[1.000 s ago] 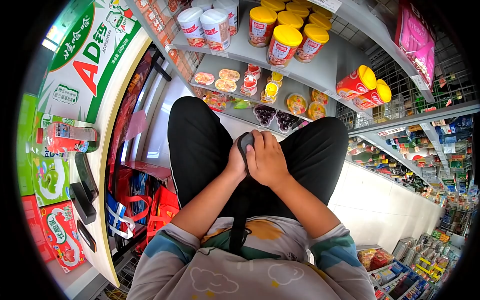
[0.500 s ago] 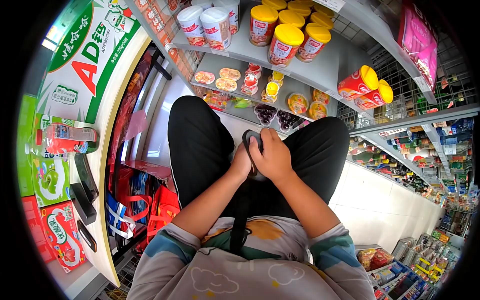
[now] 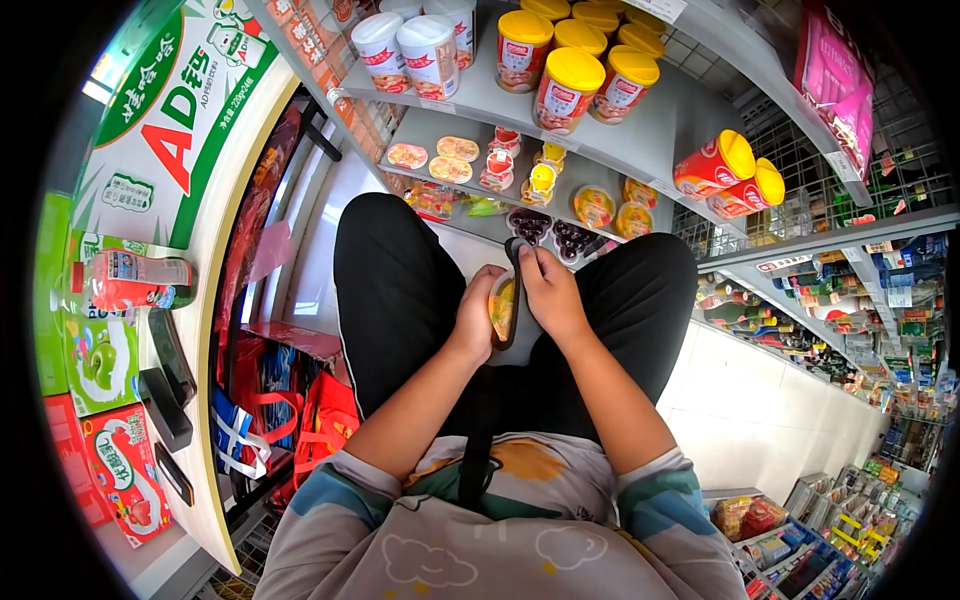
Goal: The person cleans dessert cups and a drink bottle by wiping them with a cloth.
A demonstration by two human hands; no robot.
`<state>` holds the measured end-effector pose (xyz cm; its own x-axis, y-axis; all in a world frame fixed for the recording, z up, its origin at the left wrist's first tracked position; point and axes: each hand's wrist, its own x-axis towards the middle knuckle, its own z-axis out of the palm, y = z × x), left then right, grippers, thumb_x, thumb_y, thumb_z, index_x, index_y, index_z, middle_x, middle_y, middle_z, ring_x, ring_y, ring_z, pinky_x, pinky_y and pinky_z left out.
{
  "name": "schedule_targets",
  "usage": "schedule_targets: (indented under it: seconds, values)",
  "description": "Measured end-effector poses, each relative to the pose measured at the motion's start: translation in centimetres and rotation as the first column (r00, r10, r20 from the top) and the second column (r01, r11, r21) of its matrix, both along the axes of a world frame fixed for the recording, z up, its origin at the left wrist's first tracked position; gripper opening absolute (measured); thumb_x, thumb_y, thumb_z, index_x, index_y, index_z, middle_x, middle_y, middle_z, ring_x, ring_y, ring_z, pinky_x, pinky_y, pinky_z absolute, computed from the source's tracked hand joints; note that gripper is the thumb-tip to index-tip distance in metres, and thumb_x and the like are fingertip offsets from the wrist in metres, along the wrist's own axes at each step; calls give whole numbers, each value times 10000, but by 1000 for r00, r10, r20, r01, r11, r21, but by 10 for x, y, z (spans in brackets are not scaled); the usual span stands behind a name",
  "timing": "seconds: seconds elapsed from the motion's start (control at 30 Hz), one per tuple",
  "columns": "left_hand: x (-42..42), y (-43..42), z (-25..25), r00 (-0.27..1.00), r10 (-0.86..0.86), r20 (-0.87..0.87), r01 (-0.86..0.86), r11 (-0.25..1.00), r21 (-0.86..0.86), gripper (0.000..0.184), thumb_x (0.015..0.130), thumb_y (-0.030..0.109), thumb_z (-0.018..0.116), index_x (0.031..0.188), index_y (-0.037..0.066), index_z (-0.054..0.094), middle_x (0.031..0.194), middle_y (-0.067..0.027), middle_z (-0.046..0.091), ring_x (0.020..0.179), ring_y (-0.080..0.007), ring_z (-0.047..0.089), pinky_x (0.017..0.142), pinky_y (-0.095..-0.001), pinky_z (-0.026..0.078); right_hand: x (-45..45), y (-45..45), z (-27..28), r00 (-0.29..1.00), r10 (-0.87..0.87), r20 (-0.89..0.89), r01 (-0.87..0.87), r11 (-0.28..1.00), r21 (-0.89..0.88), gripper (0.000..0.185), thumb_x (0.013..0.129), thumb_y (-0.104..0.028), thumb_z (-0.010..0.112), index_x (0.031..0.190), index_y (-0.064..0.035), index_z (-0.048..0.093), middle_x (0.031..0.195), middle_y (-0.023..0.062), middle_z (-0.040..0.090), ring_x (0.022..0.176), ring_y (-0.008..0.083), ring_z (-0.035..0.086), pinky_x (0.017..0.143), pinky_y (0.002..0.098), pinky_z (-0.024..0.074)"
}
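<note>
Between my knees, my left hand (image 3: pixel 474 312) is closed round a round fruit cup (image 3: pixel 503 306) with orange-yellow contents. Only part of the cup shows past my fingers. My right hand (image 3: pixel 551 297) grips a grey cloth (image 3: pixel 521 348) with a black edge, held upright against the cup's right side. The thumb of that hand lies near the cloth's top end. A lower part of the cloth hangs down between my wrists. Similar fruit cups (image 3: pixel 594 207) stand on the lower shelf in front of me.
Ahead, a grey shelf unit (image 3: pixel 640 135) holds yellow-lidded cans (image 3: pixel 570 90) and white cans (image 3: pixel 430 58). At my left a light wooden counter (image 3: pixel 215 330) carries a red drink bottle (image 3: pixel 140 279) and drink cartons (image 3: pixel 125 470). Red bags (image 3: pixel 325 415) hang beneath it.
My hands have moved apart slightly and turned, so the orange-yellow fruit cup now shows in my left hand. The cloth has shifted to the cup's right side.
</note>
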<state>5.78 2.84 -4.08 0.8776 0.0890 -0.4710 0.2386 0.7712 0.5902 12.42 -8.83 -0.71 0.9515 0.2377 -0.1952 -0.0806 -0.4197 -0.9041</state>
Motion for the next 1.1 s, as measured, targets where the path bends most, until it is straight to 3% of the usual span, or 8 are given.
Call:
schedule_targets:
  seconds: [0.07, 0.13, 0.27, 0.37, 0.53, 0.7, 0.93, 1.1]
  values:
    - [0, 1, 0, 1000, 19, -10, -20, 1000, -22, 172, 998, 222, 474, 1010, 95, 588, 872, -22, 605, 803, -134, 597, 739, -281, 481, 0, -2, -3, 1000, 3, -26, -3, 1000, 22, 363, 1043, -347, 544, 983, 7, 599, 890, 292, 616, 880, 506, 595, 746, 479, 481]
    - [-1, 6, -3, 997, 50, 63, -36, 979, -202, 248, 1039, 264, 439, 1008, 86, 610, 923, -47, 662, 870, -172, 651, 805, -307, 524, -3, -3, -1, 975, 162, 153, -154, 986, -63, 325, 1075, -290, 511, 1087, 29, 567, 1024, 236, 632, 888, 345, 623, 800, 373, 481]
    - [-4, 12, 5, 993, 118, -2, -113, 947, -302, 217, 998, 250, 476, 1037, 90, 617, 933, -58, 663, 875, -182, 651, 795, -326, 533, -13, -5, 19, 942, 292, 163, -298, 954, 12, 366, 1076, -256, 496, 1265, 57, 507, 1237, 287, 578, 1065, 402, 605, 929, 391, 478]
    - [-6, 15, 3, 992, 102, -76, -124, 909, -398, 400, 1018, 346, 390, 1166, 77, 647, 1088, -95, 704, 1037, -254, 677, 929, -400, 540, -14, -5, 24, 837, 407, 367, -397, 912, -105, 563, 1013, -249, 564, 1411, 127, 432, 1404, 345, 498, 1332, 479, 481, 1149, 449, 368]
    - [-5, 17, 14, 993, 104, -51, -115, 933, -340, 495, 1026, 385, 301, 1223, 82, 638, 1188, -124, 693, 1114, -284, 665, 1016, -438, 509, -27, -4, 44, 683, 526, 507, -455, 849, -268, 669, 971, -283, 609, 1459, 131, 413, 1488, 334, 442, 1397, 452, 435, 1185, 472, 327]
    - [-6, 11, 18, 984, 90, -156, -126, 964, -235, 463, 1065, 400, 322, 1278, 95, 598, 1232, -105, 665, 1144, -251, 654, 1013, -411, 514, -33, -5, 48, 509, 673, 537, -465, 740, -487, 636, 997, -277, 567, 1508, 62, 400, 1583, 227, 400, 1474, 370, 385, 1222, 478, 273]
    - [-1, -1, 17, 991, 53, -125, -74, 983, -170, 462, 1062, 413, 363, 1318, 92, 574, 1261, -102, 653, 1163, -246, 643, 1027, -400, 504, -33, 3, 38, 550, 649, 526, -472, 761, -445, 586, 1027, -284, 520, 1507, 38, 419, 1576, 204, 425, 1472, 355, 393, 1216, 493, 277]
    - [-2, -7, 14, 995, 38, -96, -52, 988, -145, 470, 1059, 422, 392, 1346, 89, 557, 1282, -100, 644, 1177, -243, 635, 1038, -393, 497, -30, 5, 34, 642, 562, 522, -344, 819, -459, 506, 1027, -287, 508, 1462, -29, 506, 1513, 181, 501, 1405, 362, 462, 1180, 472, 329]
